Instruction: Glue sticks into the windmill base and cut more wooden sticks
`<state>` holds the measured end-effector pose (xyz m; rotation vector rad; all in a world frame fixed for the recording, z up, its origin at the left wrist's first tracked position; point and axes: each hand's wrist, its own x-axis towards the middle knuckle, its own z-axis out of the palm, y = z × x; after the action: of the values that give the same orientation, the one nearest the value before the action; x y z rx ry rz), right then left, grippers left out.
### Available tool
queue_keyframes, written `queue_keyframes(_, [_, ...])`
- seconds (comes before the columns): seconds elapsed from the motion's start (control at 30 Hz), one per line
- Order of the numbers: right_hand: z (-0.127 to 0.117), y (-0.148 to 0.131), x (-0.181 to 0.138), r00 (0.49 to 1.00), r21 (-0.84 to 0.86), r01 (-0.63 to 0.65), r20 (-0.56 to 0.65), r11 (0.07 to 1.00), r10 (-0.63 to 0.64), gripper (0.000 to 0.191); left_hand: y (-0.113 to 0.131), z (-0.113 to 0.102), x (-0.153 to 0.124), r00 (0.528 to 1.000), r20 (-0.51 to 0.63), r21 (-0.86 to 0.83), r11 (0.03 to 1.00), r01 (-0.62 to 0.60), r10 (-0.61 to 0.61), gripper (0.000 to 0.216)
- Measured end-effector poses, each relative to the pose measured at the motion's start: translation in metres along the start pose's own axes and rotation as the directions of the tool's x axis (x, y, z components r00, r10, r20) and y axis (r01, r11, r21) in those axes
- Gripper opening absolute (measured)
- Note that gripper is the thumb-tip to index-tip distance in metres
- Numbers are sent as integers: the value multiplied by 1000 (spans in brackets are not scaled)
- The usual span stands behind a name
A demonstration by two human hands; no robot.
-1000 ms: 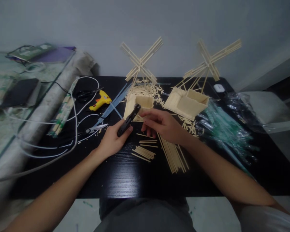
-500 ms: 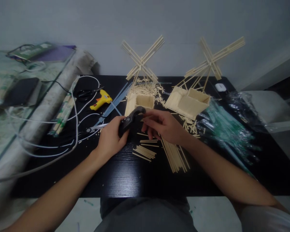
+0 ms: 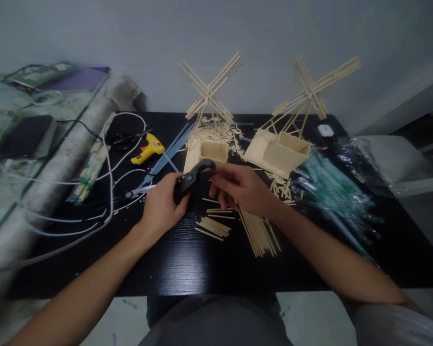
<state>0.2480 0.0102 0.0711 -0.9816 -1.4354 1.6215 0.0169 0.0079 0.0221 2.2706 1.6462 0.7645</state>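
Black tool point(image 3: 192, 179) in curled left hand point(image 3: 161, 201)

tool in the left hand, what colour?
The tool looks black or very dark grey; the head view, the only one, shows it.

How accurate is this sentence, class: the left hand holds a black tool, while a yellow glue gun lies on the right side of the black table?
Not quite: the head view shows the yellow glue gun on the left side of the black table. The left hand does hold a black tool.
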Motion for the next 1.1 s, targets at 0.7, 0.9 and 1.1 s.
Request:
queue_keyframes(0.7, [0, -2, 0, 1000, -33, -14, -6, 999, 14, 24, 0, 0, -1, 999, 32, 32, 999, 30, -32, 31])
queue_keyframes(0.9, [0, 0, 1, 1000, -27, 10, -4, 1000, -10, 26, 1, 0, -1, 999, 34, 46, 998, 35, -37, 31])
queue_keyframes(1.1, [-1, 0, 1, 1000, -34, -9, 2, 999, 9, 25, 2, 0, 0, 997, 53, 49, 997, 55, -57, 30])
